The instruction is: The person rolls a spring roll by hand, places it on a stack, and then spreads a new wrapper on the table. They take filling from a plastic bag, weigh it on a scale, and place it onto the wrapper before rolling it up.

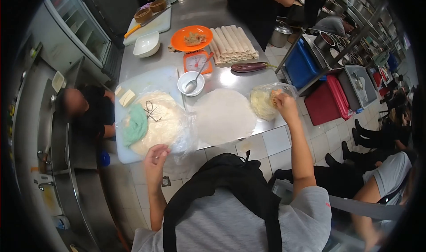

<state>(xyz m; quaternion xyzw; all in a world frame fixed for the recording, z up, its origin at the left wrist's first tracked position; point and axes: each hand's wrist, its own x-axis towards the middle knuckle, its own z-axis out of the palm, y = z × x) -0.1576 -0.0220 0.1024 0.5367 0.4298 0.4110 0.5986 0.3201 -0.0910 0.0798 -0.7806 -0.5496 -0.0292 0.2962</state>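
Observation:
My right hand [285, 106] is at the table's right edge, its fingers closed on a pinch of orange shreds [276, 95]. Under it lies a clear plastic bag with pale yellow shredded food [262, 104]. A thin round wrapper sheet [224, 114] is spread flat on the steel table to the left of that bag. My left hand [156, 162] hovers by the near edge of the cutting board, loosely curled with nothing visible in it. Just beyond it is a stack of pale round sheets [165, 123] in clear plastic, with a green cloth-like bundle [134, 126] beside it.
A white bowl with a spoon [191, 84], an orange scale [195, 62], an orange plate of filling [191, 38], stacked rolls [234, 45] and an eggplant [250, 67] stand farther back. Cheese-like blocks [127, 97] lie on the cutting board [148, 81]. People are on several sides.

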